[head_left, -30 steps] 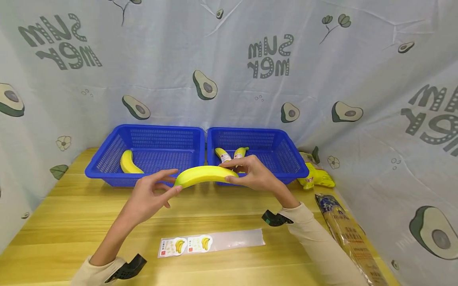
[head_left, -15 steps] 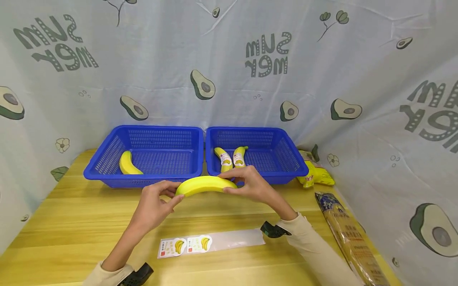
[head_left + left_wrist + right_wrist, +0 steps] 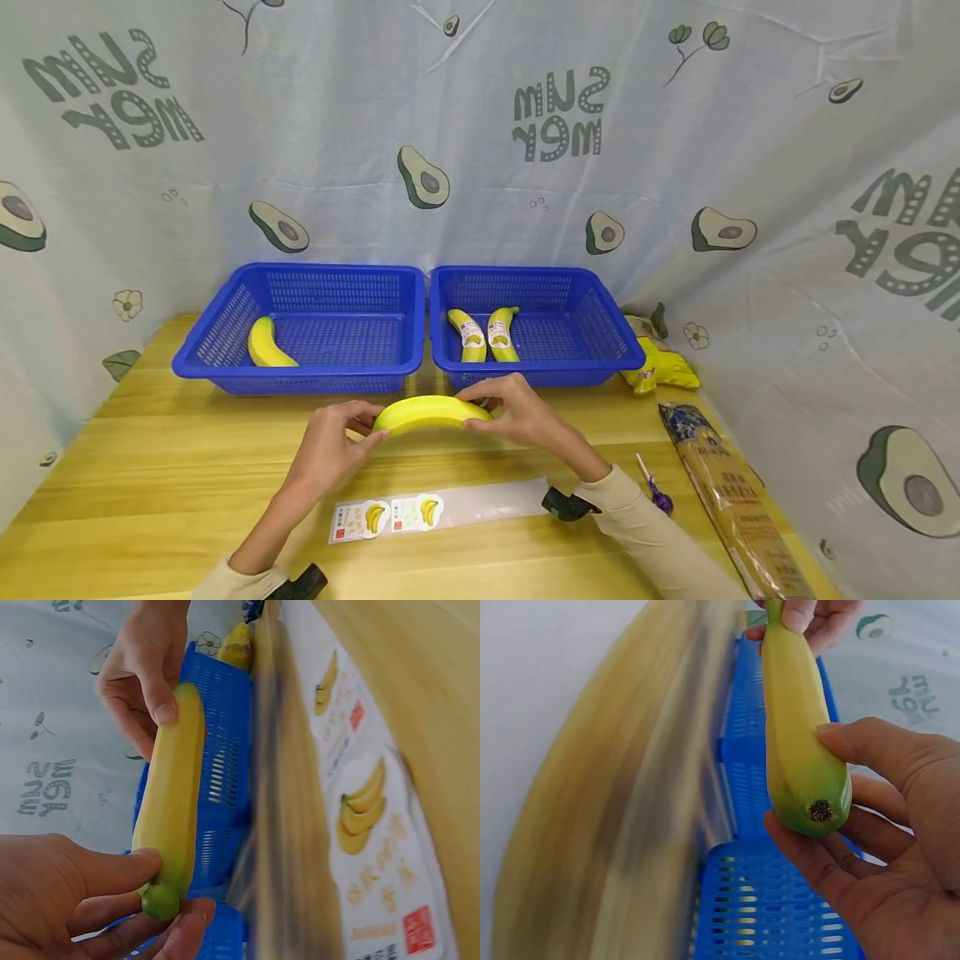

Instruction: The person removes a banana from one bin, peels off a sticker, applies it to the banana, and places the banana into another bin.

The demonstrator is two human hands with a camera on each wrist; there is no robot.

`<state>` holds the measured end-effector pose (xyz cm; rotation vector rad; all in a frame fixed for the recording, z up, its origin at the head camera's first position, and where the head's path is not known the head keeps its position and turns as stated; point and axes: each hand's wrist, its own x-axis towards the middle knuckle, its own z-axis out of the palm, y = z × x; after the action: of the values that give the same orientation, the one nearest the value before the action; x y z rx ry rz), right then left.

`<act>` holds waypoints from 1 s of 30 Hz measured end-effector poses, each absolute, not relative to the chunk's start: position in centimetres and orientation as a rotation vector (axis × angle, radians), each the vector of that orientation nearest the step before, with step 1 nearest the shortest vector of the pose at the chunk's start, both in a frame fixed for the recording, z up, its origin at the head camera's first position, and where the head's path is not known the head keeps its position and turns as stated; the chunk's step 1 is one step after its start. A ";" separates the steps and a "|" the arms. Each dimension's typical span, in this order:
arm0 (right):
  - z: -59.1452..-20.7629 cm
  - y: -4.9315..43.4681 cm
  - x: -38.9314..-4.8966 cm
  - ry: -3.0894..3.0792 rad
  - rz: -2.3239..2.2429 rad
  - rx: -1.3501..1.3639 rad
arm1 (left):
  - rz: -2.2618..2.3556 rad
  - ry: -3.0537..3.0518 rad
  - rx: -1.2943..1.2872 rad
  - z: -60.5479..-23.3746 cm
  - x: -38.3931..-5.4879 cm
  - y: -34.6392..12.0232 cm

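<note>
Since a second ago the banana and both hands have come lower, toward the near edge of the wooden table; a purple lollipop now shows beside the right sleeve. Fruit held in the air, lengthwise between the hands, on the near side of the blue baskets' front rims. Left hand pinches the green stem end; right hand grips the dark-tipped end between thumb and fingers. Sticker strip lies nearer the table's front edge.

Hard to make out: some fingertips, behind the fruit; lower ends of the basketed bananas, cut off by the front rims; long packet near the table's right edge, running out of view; table blurred in both wrist views.
</note>
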<state>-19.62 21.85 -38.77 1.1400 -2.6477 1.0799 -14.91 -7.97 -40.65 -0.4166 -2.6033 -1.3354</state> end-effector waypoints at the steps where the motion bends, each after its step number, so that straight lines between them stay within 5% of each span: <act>1: -39.0 21.8 -19.7 -2.656 1.087 1.131 | -1.330 -2.612 -0.416 -40.9 -15.0 -8.0; 30: -42.4 21.7 -20.5 -2.785 1.296 0.934 | -1.257 -2.674 -0.394 -43.3 -15.8 -7.0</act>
<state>-20.53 21.71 -42.37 0.9337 -2.7854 1.2960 -15.77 -7.05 -43.28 -0.3945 -2.6743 -1.2571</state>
